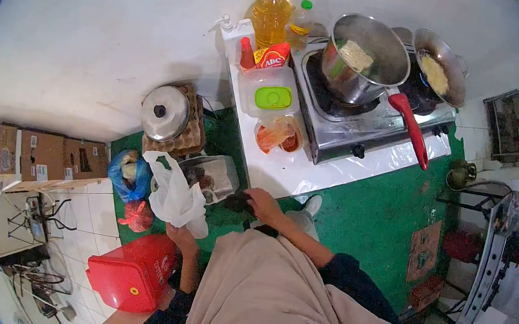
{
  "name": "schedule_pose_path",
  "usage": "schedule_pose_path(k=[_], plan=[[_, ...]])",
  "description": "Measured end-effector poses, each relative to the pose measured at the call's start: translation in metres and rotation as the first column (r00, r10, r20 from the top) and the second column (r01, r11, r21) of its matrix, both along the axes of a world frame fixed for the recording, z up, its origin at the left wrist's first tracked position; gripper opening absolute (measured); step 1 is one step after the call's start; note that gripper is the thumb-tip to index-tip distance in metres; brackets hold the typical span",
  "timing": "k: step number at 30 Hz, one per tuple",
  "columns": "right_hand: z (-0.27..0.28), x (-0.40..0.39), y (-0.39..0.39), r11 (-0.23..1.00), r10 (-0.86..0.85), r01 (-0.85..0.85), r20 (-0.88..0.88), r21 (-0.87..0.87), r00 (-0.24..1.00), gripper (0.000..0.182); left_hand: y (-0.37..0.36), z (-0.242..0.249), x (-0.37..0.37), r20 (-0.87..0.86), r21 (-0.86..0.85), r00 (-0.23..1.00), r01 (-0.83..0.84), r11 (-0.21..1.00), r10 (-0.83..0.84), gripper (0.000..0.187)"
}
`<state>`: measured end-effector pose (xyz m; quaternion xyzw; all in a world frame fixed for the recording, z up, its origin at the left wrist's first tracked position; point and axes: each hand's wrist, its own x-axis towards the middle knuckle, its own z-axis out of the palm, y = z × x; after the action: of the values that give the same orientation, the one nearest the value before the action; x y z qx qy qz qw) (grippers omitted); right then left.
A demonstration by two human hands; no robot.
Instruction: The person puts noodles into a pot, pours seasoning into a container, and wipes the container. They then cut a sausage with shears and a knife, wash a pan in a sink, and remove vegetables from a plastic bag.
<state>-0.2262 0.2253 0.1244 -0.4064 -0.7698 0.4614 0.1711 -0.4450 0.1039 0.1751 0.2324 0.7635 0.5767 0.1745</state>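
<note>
My left hand (182, 238) is closed at the lower edge of a white plastic bag (170, 189), low on the left. The bag stands out pale against the green floor. My right hand (263, 206) is closed on a dark, soft-looking thing (238, 202) whose kind I cannot make out. Just beyond it lies a clear plastic tub (218, 176) with dark contents. A blue plastic bag (129, 176) and a red plastic bag (138, 215) sit left of the white bag. Beneath my left hand is a red bin (137, 272).
A steel saucepan (356, 86) with a noodle block stands on the gas stove (328, 141), its red handle jutting over the front. A frying pan (456, 89) is beside it. Oil bottles (269, 22) and plastic containers (269, 85) crowd the white table (309, 180). A lidded pot (171, 114) is left.
</note>
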Motion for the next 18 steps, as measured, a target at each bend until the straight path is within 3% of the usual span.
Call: schedule_pose_path(k=[1,4,7,8,10,13,15,18], plan=[[0.007,0.007,-0.001,0.999,-0.034,0.034,-0.034,0.009,0.999,0.031,0.002,0.006,0.0,-0.072,-0.016,0.997,0.028,0.999,-0.029,0.028],[0.006,0.034,0.009,0.988,-0.078,0.084,-0.048,0.128,0.996,0.041,0.001,0.001,0.0,-0.009,0.029,0.999,0.035,0.999,-0.034,0.028],[0.026,0.041,0.025,0.843,-0.346,0.247,0.131,0.477,0.929,0.053,0.0,-0.005,0.001,0.058,0.081,0.997,0.043,0.996,-0.047,0.028],[0.027,0.042,0.025,0.845,-0.397,0.237,0.264,0.479,0.879,0.065,0.001,-0.007,0.0,-0.008,0.054,0.998,0.066,0.996,-0.066,0.028],[0.011,0.045,0.02,0.888,-0.291,0.139,0.303,0.438,0.907,0.066,-0.002,-0.009,-0.003,-0.142,-0.01,0.985,0.103,0.995,-0.103,0.028],[-0.015,0.043,0.008,0.908,-0.195,-0.001,0.423,0.42,0.885,0.067,0.001,-0.008,0.004,0.011,-0.008,1.0,0.015,1.0,-0.015,0.029],[-0.006,0.041,0.006,0.898,-0.169,-0.067,0.48,0.435,0.861,0.066,-0.002,-0.02,0.002,0.004,-0.013,1.0,0.01,1.0,-0.01,0.028],[-0.007,0.051,0.02,0.924,-0.075,-0.097,0.425,0.369,0.902,0.065,0.001,-0.012,0.003,0.062,0.011,0.998,-0.004,1.0,0.003,0.028]])
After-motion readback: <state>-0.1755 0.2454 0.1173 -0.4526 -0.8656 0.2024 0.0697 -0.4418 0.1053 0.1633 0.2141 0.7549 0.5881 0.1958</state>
